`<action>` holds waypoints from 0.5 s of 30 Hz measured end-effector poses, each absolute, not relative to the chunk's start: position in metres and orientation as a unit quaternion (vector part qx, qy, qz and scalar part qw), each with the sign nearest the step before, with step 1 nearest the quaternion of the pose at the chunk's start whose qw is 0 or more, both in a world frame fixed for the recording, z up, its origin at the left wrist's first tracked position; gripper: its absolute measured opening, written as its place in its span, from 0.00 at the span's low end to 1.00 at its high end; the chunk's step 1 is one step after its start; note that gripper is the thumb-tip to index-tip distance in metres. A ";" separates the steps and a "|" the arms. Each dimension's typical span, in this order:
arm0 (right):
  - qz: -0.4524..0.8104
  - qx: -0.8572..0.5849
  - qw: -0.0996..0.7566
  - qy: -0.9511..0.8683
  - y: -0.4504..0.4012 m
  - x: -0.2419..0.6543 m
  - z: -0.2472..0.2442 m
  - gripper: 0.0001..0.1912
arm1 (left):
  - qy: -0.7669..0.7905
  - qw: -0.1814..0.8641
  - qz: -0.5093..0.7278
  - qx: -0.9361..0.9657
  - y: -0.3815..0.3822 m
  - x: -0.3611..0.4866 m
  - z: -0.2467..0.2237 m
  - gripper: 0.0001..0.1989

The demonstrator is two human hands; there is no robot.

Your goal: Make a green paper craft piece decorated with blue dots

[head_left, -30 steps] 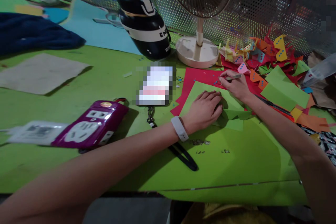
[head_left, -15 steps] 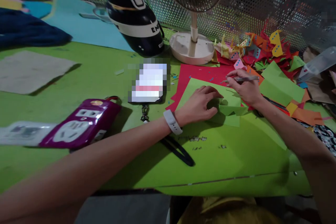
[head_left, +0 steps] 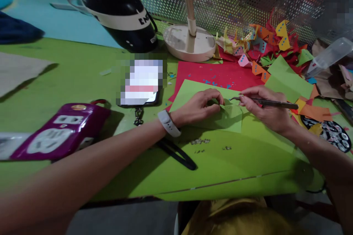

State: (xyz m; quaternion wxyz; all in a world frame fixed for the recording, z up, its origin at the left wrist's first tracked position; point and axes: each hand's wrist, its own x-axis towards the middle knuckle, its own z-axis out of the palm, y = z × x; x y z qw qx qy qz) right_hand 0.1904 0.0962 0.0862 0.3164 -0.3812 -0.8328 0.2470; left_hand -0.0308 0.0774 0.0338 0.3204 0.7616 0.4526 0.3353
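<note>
Thumb and fingers of my left hand (head_left: 195, 108) are closed on a raised flap of a folded light-green paper (head_left: 184, 93). My right hand (head_left: 261, 112) grips bent-tip tweezers (head_left: 280, 103) between thumb and fingers. Their tip points left, just above the green paper and close to my left fingertips; a tiny blue speck shows at the tip. Under the green paper lies a red sheet (head_left: 195, 71) with small blue bits (head_left: 217, 83) scattered on it. My left fingers hide part of the flap.
A phone (head_left: 143, 80) with a black strap (head_left: 179, 156) and a purple power strip (head_left: 66, 128) lie to the left. Behind stand a dark bottle (head_left: 121, 14) and a fan (head_left: 190, 44). Dotted colored paper pieces (head_left: 264, 40) are heaped at the back right, near a clear plastic bottle (head_left: 331, 57).
My right hand has come down and closer, bringing the tweezer tip from over the red sheet to the green paper beside my left fingers. The camera view has shifted to the right.
</note>
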 end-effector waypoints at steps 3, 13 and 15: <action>0.259 -0.380 0.318 -0.829 0.099 0.189 0.084 0.07 | 0.449 0.326 0.326 0.765 0.078 -0.031 0.035 0.09; 0.233 -0.386 0.322 -0.833 0.090 0.197 0.090 0.07 | 0.403 0.278 0.286 0.824 0.078 -0.027 0.034 0.11; 0.228 -0.394 0.321 -0.831 0.083 0.201 0.091 0.05 | 0.392 0.285 0.284 0.828 0.078 -0.028 0.034 0.11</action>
